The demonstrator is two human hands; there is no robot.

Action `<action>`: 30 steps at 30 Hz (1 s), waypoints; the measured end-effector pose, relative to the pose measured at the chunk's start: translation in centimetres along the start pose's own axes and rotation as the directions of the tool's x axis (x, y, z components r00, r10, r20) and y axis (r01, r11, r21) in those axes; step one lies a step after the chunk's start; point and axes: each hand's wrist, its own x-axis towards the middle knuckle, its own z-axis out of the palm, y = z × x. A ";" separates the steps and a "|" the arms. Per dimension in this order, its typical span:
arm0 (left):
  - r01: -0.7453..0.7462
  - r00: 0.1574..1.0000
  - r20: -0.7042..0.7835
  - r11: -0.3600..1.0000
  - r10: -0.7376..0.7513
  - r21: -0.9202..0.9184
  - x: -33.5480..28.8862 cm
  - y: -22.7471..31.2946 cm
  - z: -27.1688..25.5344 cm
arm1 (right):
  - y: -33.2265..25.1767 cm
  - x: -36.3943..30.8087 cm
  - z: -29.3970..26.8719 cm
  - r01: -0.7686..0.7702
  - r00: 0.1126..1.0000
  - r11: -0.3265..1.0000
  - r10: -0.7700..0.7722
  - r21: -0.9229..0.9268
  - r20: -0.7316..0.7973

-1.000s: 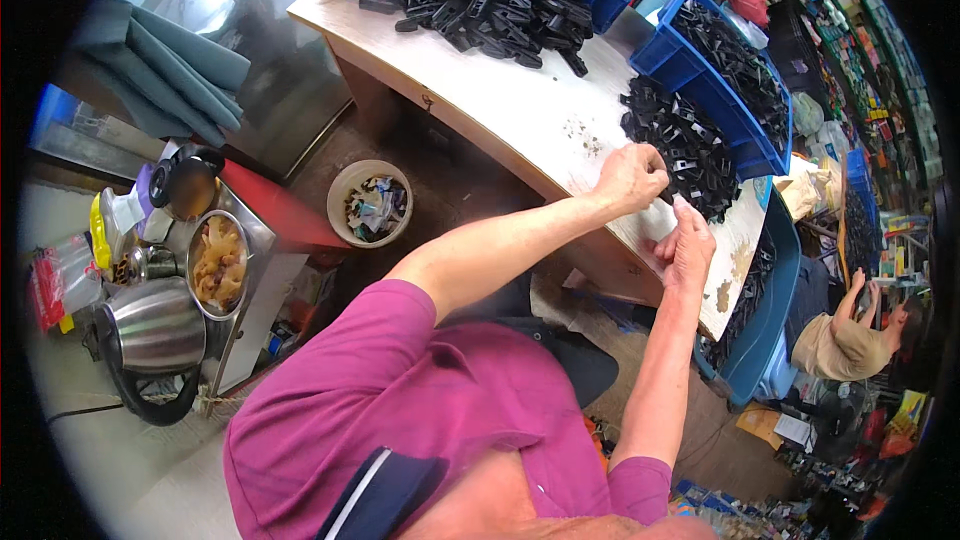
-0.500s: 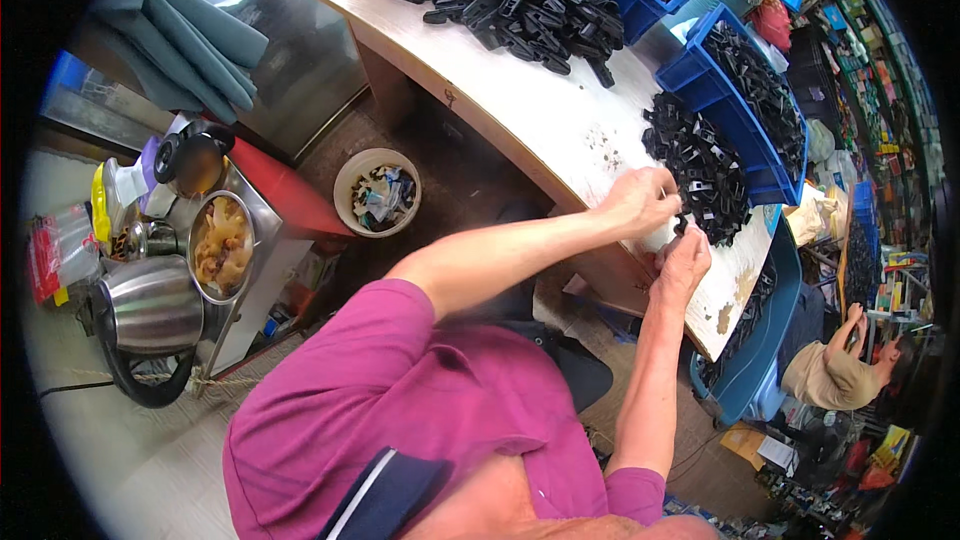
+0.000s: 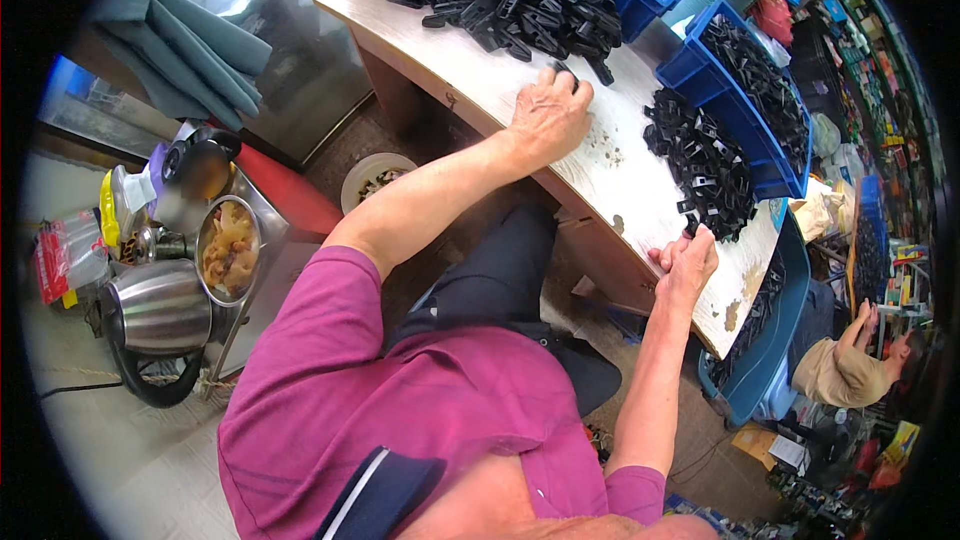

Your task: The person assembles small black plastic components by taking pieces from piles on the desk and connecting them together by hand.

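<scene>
My left hand [image 3: 553, 118] is over the white tabletop at the near edge of a heap of long black plastic pieces [image 3: 515, 0]. Its fingers are curled closed around a black plastic piece [image 3: 563, 68], which is mostly hidden behind them. Farther right, my right hand [image 3: 686, 268] pinches a small black part [image 3: 689, 224] between thumb and forefinger. That part is at the near end of a second pile, made of black parts with shiny metal bits [image 3: 703, 165]. The two hands are well apart.
Blue bins [image 3: 745, 105] of black parts line the far side of the table [image 3: 600, 175]. A teal tub [image 3: 790, 310] stands beyond its right end. At left, a steel kettle [image 3: 160, 305] and a bowl of food [image 3: 228, 250] sit near a waste bucket [image 3: 365, 175]. Another person [image 3: 845, 365] works at far right.
My left hand has left the right hand's side and moved left and away to the long-piece heap, closing on a piece there. The right hand has stayed almost in place.
</scene>
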 end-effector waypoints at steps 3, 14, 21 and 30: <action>-0.093 0.994 -0.063 0.992 0.088 -0.086 -1.0 2.0 -0.8 | -0.1 -0.3 0.3 0.004 1.000 1.000 -0.004 0.015 -0.004; -0.153 0.983 0.056 0.956 0.172 -0.249 -0.9 3.9 0.2 | 0.0 -0.5 0.0 0.052 0.998 0.998 -0.052 0.023 0.022; 0.097 0.995 0.003 0.972 -0.099 -0.213 -0.1 4.6 0.8 | -0.2 -0.6 0.4 0.027 1.000 1.000 -0.027 0.007 0.002; -0.026 0.987 0.147 0.966 0.066 -0.257 -1.7 5.8 -0.4 | 0.1 -0.3 0.0 0.041 0.999 0.999 -0.041 0.026 0.004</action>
